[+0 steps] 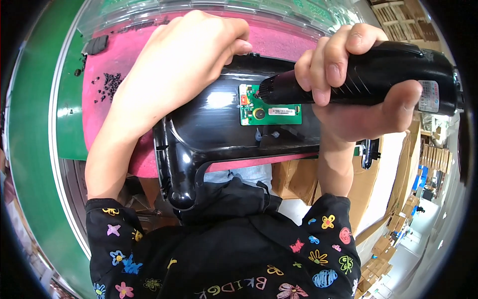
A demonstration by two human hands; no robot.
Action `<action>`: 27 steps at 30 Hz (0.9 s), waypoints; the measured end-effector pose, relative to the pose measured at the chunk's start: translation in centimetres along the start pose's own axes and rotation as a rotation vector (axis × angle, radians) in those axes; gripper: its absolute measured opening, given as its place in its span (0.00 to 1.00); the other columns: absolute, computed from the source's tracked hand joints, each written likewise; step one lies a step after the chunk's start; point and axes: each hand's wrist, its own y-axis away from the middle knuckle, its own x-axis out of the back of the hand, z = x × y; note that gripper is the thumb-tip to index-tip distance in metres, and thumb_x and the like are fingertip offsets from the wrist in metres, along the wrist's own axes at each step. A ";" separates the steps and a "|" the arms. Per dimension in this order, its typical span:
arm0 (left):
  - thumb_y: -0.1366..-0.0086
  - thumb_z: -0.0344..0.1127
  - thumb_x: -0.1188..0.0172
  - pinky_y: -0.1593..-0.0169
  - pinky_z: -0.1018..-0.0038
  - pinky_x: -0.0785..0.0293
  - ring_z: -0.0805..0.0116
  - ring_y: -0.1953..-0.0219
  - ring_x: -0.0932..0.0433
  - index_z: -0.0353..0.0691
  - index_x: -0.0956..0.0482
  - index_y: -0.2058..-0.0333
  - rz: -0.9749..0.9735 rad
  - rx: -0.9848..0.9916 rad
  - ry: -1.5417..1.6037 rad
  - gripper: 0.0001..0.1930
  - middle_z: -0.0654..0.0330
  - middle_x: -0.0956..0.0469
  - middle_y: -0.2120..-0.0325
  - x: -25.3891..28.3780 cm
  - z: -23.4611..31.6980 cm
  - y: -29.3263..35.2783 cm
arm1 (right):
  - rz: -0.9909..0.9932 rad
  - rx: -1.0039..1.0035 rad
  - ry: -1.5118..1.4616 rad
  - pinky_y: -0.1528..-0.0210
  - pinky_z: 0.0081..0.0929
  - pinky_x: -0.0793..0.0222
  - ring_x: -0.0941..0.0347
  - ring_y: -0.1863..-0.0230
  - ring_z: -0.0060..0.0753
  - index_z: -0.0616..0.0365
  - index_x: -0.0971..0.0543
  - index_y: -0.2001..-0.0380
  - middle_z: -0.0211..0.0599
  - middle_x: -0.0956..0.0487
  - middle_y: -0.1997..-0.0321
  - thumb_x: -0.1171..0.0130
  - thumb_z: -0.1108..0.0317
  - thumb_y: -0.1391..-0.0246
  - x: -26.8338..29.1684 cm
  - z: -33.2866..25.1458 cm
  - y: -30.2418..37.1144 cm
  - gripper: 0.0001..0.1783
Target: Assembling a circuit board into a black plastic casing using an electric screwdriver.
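My right hand (pixel 343 84) is wrapped round a black electric screwdriver (pixel 388 72), held slanting with its nose over the upper left part of a green circuit board (pixel 279 118). The board lies inside a glossy black plastic housing (pixel 209 132), and the screwdriver's bit is hard to see. My left hand (pixel 191 55) hovers over the housing's far left edge. Its fingers are curled and pressed together; whatever may be between them is hidden. Two short pale-tipped wires or tabs (pixel 259 134) show just below the board.
Small black screws (pixel 107 87) lie heaped on the pink mat (pixel 92 127) to the left, near a dark block-shaped item (pixel 97 45). Clear plastic trays (pixel 124 17) with green boards line the far side. Cardboard boxes (pixel 294 179) stand below the table's near right edge.
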 end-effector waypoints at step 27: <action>0.46 0.34 0.33 0.65 0.61 0.25 0.48 0.69 0.20 0.35 0.19 0.69 -0.166 -0.133 0.020 0.09 0.48 0.21 0.76 0.0 0.4 1.0 | 0.113 0.066 -0.071 0.73 0.27 0.40 0.34 0.78 0.23 0.60 0.27 0.54 0.29 0.29 0.71 0.48 0.34 0.43 -1.2 -0.8 0.3 0.36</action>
